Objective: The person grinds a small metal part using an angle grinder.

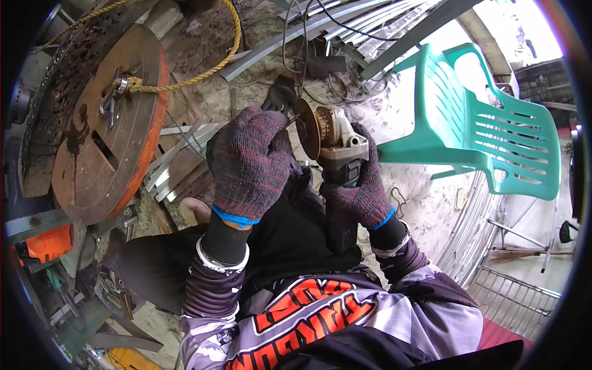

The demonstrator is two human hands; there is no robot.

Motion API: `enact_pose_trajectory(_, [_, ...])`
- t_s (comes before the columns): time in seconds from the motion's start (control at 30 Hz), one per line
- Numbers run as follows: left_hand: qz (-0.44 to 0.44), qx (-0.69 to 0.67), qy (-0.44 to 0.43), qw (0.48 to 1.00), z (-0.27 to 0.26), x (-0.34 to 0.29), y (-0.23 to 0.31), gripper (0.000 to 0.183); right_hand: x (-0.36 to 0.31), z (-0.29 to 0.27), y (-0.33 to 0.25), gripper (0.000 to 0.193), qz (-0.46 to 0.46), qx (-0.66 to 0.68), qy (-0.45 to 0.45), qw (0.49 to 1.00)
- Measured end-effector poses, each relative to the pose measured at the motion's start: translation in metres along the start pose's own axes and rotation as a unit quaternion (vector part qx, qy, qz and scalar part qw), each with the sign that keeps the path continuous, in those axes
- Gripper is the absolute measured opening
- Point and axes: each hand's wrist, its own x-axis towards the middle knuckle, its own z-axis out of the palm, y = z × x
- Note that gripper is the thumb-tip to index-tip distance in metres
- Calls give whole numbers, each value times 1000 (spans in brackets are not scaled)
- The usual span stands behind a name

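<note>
My right hand (365, 192), in a dark knitted glove with a blue cuff, is wrapped round the body of an angle grinder (338, 147). The grinder's thin brown disc (308, 128) stands on edge, facing my left hand (250, 161). That hand wears a matching glove, its fingers closed in a fist. A thin, dark, rod-like piece (294, 119) sticks out from the fingers toward the disc; its kind is too small to make out. Whether it touches the disc, I cannot tell. Both hands are above my lap, in black trousers.
A large round wooden disc (105, 135) with a yellow rope (185, 86) stands at the left. A green plastic chair (453, 117) lies tipped at the right. Metal bars (364, 40) and cables cover the far floor. An orange tool (46, 245) sits at lower left.
</note>
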Motion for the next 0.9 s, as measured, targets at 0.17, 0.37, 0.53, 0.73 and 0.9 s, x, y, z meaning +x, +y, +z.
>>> enact_pose_trajectory(0.17, [5,9,-5,1000,-2,1,0,15,1,0,0,121,-3,-4,-4,1000])
enact_pose_trajectory(0.37, [-7,9,-5,1000,-1,0,2,17,0,2,-3,121,4,19,3,1000])
enact_pose_trajectory(0.53, [2,12,-3,1000,0,-2,0,19,0,0,-1,121,-1,19,-2,1000])
enact_pose_trajectory(0.73, [20,16,6,1000,1,-2,-2,20,1,-2,1,121,-7,-1,-3,1000])
enact_pose_trajectory(0.9, [31,28,22,999,1,-3,-4,20,2,1,-2,120,3,7,0,1000])
